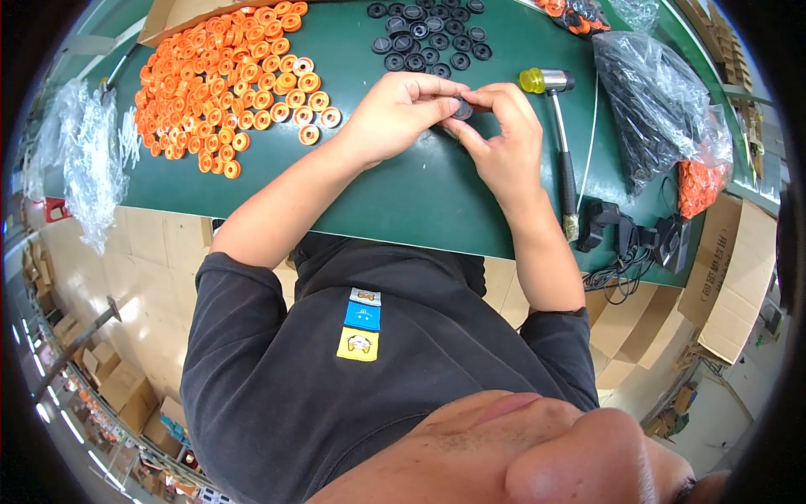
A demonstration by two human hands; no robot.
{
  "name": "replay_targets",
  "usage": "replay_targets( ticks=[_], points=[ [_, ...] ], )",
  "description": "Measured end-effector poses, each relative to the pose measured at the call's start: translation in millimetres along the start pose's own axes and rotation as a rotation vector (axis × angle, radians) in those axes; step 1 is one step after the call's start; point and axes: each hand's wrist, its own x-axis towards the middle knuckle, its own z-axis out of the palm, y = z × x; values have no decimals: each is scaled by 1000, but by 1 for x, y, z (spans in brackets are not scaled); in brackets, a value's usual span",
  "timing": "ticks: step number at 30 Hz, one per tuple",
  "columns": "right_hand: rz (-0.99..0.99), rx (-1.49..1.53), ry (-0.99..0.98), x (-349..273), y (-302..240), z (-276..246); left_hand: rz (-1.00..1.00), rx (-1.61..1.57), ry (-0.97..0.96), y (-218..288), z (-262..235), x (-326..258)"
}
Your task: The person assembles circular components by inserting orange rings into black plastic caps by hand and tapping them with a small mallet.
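Left hand (410, 116) and right hand (507, 128) both pinching black disc (462, 108) | left of hammer (567, 175) | steady, even pressure should serve best

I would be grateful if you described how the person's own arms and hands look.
The left hand and right hand are bare: no gloves, rings or watch show. The forearms are uncovered too, below short black sleeves.
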Motion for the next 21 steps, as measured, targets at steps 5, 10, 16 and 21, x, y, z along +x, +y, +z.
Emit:
replay_targets(
  ticks=[5, 10, 16, 21],
  points=[
    [-4, 6, 12, 0, -1, 0, 8, 16, 9, -2, 1, 0],
    [25, 42, -8, 0, 1, 1, 32, -14, -15, -4, 1, 1],
    [67, 164, -28, 1, 2, 0, 25, 30, 0, -1, -2, 2],
    [385, 525, -4, -3, 13, 4, 49, -5, 36, -6, -3, 3]
  ],
)
